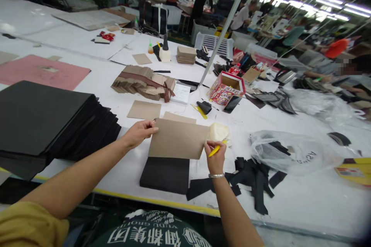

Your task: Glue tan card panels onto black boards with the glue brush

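My left hand (140, 132) pinches the upper left corner of a brown cardboard sheet (178, 139). My right hand (215, 157) grips the sheet's lower right corner and also holds a yellow tool (214, 150). The sheet is lifted, tilted over a small stack of black boards (164, 175) on the white table (121, 170). Another brown sheet (179, 117) lies just behind it.
A tall stack of black sheets (46, 127) fills the left. Black strips (252, 179) and a clear plastic bag (292, 152) lie to the right. Tied brown cardboard bundles (143, 83), a loose brown sheet (144, 110) and a red box (227, 88) sit farther back. Other people work at distant tables.
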Motion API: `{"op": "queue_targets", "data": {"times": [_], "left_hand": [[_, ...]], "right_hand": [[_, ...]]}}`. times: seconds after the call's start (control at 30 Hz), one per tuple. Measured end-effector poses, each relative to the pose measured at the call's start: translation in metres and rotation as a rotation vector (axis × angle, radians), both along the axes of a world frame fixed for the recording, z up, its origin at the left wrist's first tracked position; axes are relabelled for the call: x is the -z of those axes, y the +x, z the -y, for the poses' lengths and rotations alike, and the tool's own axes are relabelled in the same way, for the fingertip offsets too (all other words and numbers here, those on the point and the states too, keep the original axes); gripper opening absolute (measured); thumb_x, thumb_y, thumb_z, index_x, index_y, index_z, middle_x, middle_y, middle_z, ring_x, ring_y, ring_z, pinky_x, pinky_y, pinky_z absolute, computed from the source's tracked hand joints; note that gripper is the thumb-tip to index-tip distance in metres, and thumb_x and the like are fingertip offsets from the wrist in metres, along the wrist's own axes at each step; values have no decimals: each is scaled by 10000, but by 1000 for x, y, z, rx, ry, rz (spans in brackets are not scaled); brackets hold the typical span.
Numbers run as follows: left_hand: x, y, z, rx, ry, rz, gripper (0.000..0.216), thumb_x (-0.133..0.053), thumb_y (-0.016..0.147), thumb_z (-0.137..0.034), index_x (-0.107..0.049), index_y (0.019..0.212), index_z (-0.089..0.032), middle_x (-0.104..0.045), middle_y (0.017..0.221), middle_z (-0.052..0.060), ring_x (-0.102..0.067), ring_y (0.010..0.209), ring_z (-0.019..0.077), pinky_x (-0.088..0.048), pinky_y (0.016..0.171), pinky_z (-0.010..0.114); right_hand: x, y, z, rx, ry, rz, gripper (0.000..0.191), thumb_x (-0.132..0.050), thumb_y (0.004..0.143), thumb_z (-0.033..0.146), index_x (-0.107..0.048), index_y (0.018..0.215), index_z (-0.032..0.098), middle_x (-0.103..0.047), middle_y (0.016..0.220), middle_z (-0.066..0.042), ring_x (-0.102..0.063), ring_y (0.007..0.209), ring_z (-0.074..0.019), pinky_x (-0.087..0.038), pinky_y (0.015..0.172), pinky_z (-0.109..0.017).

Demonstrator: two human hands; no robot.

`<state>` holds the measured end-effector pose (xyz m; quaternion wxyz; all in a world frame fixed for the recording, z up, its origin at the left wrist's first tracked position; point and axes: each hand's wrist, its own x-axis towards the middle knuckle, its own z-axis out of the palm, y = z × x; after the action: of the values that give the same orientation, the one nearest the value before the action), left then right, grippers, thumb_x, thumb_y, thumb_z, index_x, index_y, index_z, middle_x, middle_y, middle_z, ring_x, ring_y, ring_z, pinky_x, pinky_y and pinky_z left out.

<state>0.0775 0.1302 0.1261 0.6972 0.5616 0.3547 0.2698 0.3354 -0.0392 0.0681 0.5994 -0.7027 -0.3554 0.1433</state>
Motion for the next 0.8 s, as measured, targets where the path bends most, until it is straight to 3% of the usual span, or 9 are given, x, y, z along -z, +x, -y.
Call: {"op": "queue_targets", "data": {"times": [0.17,0.3,0.43,0.57,0.8], "left_hand": [[60,-24,49,-112,-385,-42,335,-732,547,-344,-474,593,-134,-401,546,-63,-266,427,5,-133,384,163],[108,-33,75,-256,-507,-215,379,-746,472,-400,-520,614,-131,-378,479,-78,-270,398,14,-119,378,168],[143,-32,78,-367,-316,-400,307,-663,553,-417,-597,664,-138,-434,446,-63,-344,391,50,-217,389,190],[161,-27,63,-335,22,-586,221,-556,653,-361,-630,649,-152,-629,625,3,-557,614,134,-392,551,218],[179,-15,35,-295,82,-755,200,-542,658,-330,-625,613,-154,-640,614,25,-578,630,160,-395,576,234]], "right_hand": [[39,-32,40,-7,-224,73,328,-552,743,431,-376,900,203,-539,681,31,-540,618,-125,-442,651,-284],[70,-49,64,-14,-396,95,346,-508,745,493,-391,885,199,-567,676,11,-544,591,-147,-417,608,-284],[89,-56,68,-29,-519,121,351,-465,755,513,-404,898,198,-602,703,-12,-566,586,-167,-395,574,-277],[96,-58,57,-28,-579,183,321,-417,782,497,-410,914,204,-611,731,-24,-580,595,-180,-383,553,-271],[107,-55,36,-17,-600,236,319,-387,791,484,-415,919,192,-606,710,-32,-582,593,-192,-378,540,-270]]}}
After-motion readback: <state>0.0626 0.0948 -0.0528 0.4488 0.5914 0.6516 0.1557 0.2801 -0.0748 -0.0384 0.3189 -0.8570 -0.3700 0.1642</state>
